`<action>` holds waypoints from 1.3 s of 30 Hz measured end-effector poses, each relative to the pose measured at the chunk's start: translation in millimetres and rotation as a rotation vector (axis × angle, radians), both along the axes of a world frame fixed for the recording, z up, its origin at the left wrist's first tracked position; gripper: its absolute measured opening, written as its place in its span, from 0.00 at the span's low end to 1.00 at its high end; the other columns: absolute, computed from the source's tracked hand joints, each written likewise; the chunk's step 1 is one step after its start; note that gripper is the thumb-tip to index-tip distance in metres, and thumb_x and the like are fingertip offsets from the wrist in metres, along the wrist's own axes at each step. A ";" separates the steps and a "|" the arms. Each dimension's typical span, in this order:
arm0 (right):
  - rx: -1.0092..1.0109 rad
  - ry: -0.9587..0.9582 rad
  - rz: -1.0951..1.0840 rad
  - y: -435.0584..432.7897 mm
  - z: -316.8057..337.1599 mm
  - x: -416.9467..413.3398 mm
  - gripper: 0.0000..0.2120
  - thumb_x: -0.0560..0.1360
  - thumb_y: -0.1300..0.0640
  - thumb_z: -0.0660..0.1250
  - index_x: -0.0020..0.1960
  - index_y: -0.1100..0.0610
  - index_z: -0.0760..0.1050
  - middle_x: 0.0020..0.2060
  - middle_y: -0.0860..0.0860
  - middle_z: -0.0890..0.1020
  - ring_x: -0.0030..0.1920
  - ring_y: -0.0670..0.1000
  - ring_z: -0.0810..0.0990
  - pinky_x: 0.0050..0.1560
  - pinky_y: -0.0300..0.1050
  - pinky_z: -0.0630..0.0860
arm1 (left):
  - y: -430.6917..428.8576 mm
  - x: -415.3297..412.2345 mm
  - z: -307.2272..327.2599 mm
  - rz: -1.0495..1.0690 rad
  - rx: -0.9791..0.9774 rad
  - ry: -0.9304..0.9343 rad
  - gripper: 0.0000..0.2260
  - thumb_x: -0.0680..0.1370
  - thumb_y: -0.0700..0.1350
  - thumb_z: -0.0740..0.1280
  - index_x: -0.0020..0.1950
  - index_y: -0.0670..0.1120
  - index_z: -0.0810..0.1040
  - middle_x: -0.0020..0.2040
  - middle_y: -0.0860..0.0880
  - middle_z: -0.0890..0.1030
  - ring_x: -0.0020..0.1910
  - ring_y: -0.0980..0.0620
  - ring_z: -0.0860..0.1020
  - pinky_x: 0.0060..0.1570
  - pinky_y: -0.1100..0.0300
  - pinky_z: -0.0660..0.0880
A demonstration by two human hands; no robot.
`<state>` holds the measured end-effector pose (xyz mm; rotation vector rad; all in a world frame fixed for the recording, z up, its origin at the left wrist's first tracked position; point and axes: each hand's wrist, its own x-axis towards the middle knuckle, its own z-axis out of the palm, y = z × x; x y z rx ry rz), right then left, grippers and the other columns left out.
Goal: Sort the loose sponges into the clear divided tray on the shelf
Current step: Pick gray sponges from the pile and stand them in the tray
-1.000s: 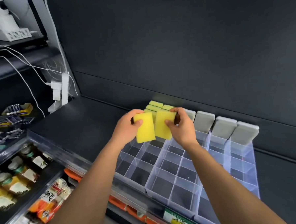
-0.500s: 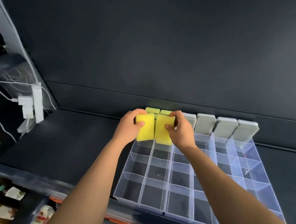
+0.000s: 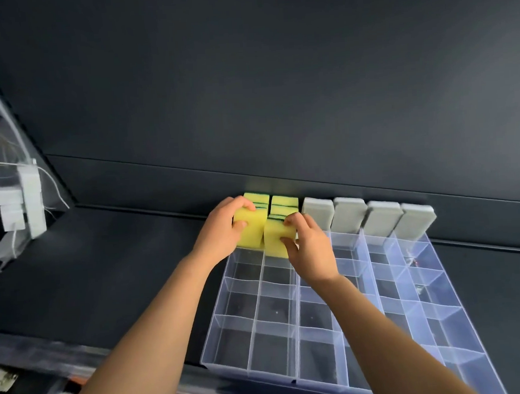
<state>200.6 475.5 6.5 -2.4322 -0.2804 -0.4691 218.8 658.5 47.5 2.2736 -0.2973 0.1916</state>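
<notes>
Here, the fingers [image 3: 244, 206] of the left hand [image 3: 221, 238] curl over the top of a yellow sponge [image 3: 254, 230], with the thumb on its near face, and hold it upright on edge. The right hand [image 3: 311, 251] pinches a second yellow sponge [image 3: 276, 239] in much the same way. The two sponges stand side by side, touching or nearly so, at the rear left of the clear divided tray [image 3: 250, 375], just in front of the stored yellow sponges [image 3: 284, 202]. To the right, a row of grey sponges [image 3: 348, 214] stands at the tray's back edge. The tray rests on the dark shelf [image 3: 120, 264].

The step in hand appears to be seating each sponge in its own column. It would go best with each sponge kept square to the dividers and its bottom edge lowered between the walls. A light grip would keep the foam from bulging wider than its cell. Each sponge should then be pushed snug against those behind without tipping them.
</notes>
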 end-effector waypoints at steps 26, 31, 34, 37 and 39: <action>-0.280 -0.062 -0.065 2.0 0.8 -5.8 0.09 0.71 0.62 0.71 0.51 0.61 0.78 0.46 0.57 0.83 0.43 0.61 0.81 0.36 0.51 0.79 | -1.8 -2.8 -43.5 -0.056 0.401 -0.336 0.14 0.66 0.28 0.72 0.48 0.41 0.81 0.49 0.48 0.79 0.51 0.46 0.75 0.48 0.50 0.78; -0.315 -0.015 -0.037 4.9 6.5 -14.1 0.16 0.75 0.59 0.67 0.62 0.61 0.75 0.62 0.57 0.77 0.62 0.59 0.75 0.55 0.53 0.76 | -2.8 -10.0 -35.9 0.001 0.502 -0.372 0.17 0.63 0.31 0.73 0.50 0.44 0.82 0.50 0.48 0.80 0.49 0.45 0.77 0.47 0.50 0.75; -0.293 -0.036 -0.048 -1.5 6.4 -25.2 0.20 0.76 0.58 0.66 0.66 0.62 0.72 0.66 0.58 0.74 0.68 0.58 0.70 0.65 0.51 0.69 | -9.3 -14.2 -28.3 0.058 0.550 -0.351 0.16 0.65 0.36 0.71 0.53 0.45 0.81 0.52 0.48 0.80 0.52 0.45 0.77 0.50 0.48 0.72; -0.320 -0.045 -0.084 -20.4 7.5 -35.2 0.21 0.75 0.58 0.67 0.66 0.63 0.72 0.64 0.59 0.75 0.68 0.60 0.70 0.67 0.56 0.68 | -27.4 -19.2 -21.1 0.035 0.577 -0.361 0.15 0.69 0.38 0.70 0.55 0.44 0.80 0.54 0.47 0.80 0.55 0.45 0.76 0.52 0.48 0.72; -0.351 -0.013 -0.133 -38.5 11.8 -44.0 0.21 0.75 0.56 0.66 0.66 0.61 0.71 0.65 0.59 0.74 0.69 0.60 0.68 0.67 0.55 0.66 | -44.4 -24.3 -16.6 0.001 0.603 -0.359 0.15 0.71 0.40 0.69 0.57 0.43 0.79 0.57 0.46 0.79 0.58 0.45 0.75 0.56 0.48 0.71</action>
